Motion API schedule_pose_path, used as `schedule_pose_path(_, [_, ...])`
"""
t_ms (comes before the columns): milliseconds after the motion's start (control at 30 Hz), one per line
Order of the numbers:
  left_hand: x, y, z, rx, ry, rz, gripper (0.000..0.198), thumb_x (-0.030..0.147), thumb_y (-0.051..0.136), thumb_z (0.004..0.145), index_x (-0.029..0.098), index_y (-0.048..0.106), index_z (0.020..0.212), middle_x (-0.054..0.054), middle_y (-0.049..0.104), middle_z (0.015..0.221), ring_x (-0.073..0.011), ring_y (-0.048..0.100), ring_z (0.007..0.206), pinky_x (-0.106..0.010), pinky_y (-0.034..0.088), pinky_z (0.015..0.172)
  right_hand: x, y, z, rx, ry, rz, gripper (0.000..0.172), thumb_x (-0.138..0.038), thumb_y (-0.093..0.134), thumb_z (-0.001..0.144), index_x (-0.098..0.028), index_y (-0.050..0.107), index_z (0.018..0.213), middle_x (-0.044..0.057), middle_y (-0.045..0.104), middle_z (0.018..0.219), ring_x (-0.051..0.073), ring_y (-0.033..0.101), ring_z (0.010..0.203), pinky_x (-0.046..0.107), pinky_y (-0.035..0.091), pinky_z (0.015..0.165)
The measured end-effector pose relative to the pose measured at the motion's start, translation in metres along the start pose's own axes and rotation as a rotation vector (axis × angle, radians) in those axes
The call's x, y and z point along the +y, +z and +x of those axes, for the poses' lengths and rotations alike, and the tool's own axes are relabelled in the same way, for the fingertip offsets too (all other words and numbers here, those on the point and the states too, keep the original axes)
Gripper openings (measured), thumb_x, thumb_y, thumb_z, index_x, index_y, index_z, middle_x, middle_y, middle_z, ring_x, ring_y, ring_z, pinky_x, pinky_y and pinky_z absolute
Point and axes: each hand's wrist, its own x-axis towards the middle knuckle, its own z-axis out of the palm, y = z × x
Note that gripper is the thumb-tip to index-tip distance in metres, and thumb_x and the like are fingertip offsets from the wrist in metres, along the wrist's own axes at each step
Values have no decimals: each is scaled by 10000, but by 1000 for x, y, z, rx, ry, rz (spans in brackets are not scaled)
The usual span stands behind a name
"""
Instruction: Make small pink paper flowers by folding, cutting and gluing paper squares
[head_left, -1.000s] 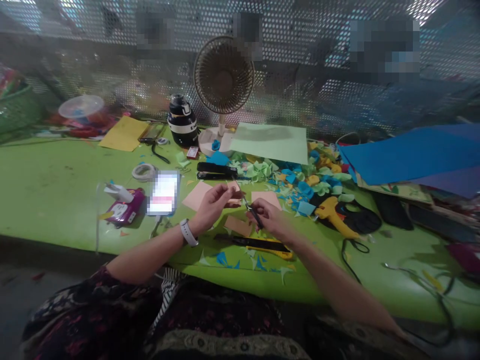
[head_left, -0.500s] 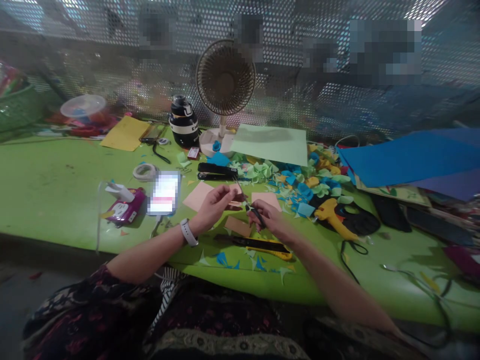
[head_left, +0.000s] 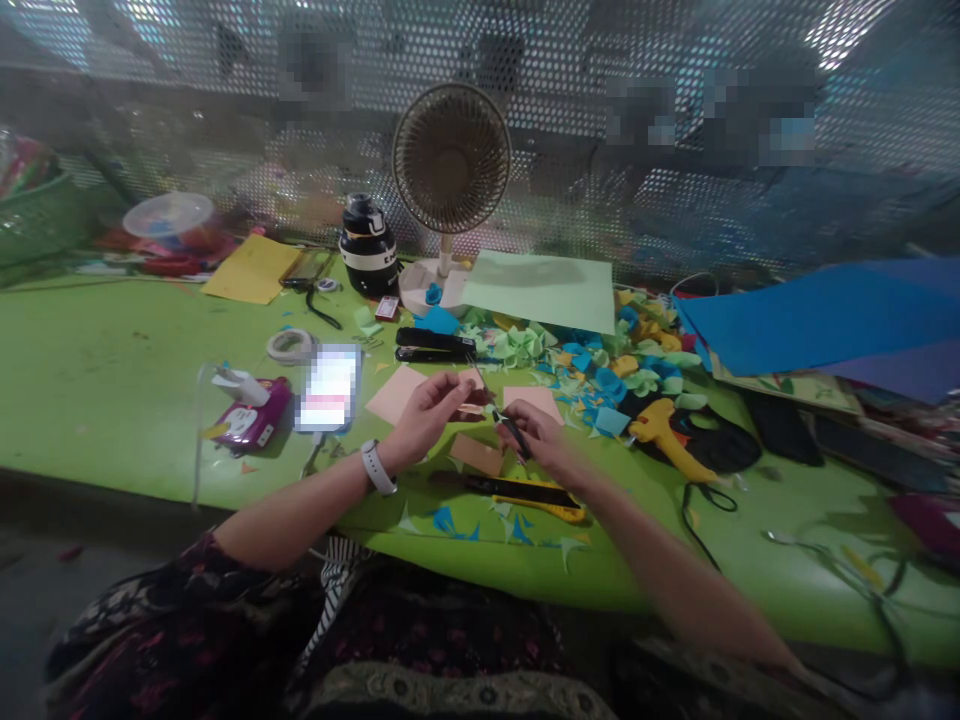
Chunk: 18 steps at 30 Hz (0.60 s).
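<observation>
We pinch a small pink paper [head_left: 472, 377] in our left hand [head_left: 435, 404], at its two o'clock, and grip scissors [head_left: 514, 436] in our right hand [head_left: 537, 428]; from the paper, the fan [head_left: 451, 160] stands at twelve o'clock.

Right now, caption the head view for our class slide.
Left hand pinches pink paper and right hand holds scissors above a green table.

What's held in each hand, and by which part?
Left hand: pink paper, pinched at one side; the fingers hide the exact spot. Right hand: scissors, by the black handles.
</observation>
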Motion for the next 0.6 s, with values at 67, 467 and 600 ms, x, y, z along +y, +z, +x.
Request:
schedule_pose_path(67, [0,0,0,5,-4,-3,411,542,744,818,167,582,861,-75,756,956,-202,729,937,-342,593,822,-1,0,0,7,-3,5,563,-648,810,618,-219,489,789,-37,585,648,102,506,556,227,351,483])
schedule_pose_path(467, [-1,0,2,35,-4,-36,403,527,767,798,165,604,868,-68,753,942,-204,730,934,-371,597,855,-5,3,-3,27,-5,-23,595,-703,792,607,-219,480,759,-36,582,640,100,503,556,225,355,471])
schedule_pose_path(600, [-1,-1,2,45,7,-39,396,523,761,806,165,602,872,-62,747,936,-212,731,956,-388,597,872,-3,3,-2,29,-6,-43,604,-733,773,612,-222,480,747,-34,579,612,104,510,532,224,341,445])
